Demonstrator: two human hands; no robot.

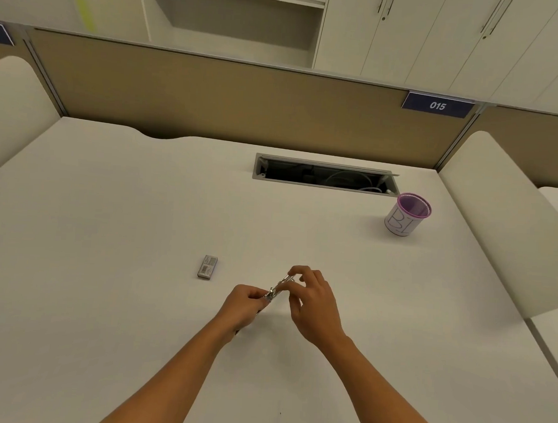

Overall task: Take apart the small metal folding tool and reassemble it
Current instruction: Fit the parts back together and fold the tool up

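A small shiny metal folding tool (pixel 279 286) is held just above the white desk (pixel 141 203), near its front middle. My left hand (pixel 244 305) grips the tool's lower end in closed fingers. My right hand (pixel 311 298) pinches its upper end between thumb and forefinger, the other fingers curled loosely. The tool slants from lower left to upper right between both hands. Much of it is hidden by my fingers.
A small grey box with a barcode label (pixel 208 266) lies left of my hands. A purple-rimmed mesh cup wrapped in white paper (pixel 407 213) stands at the back right. An open cable slot (pixel 325 175) sits at the desk's rear, before a tan partition.
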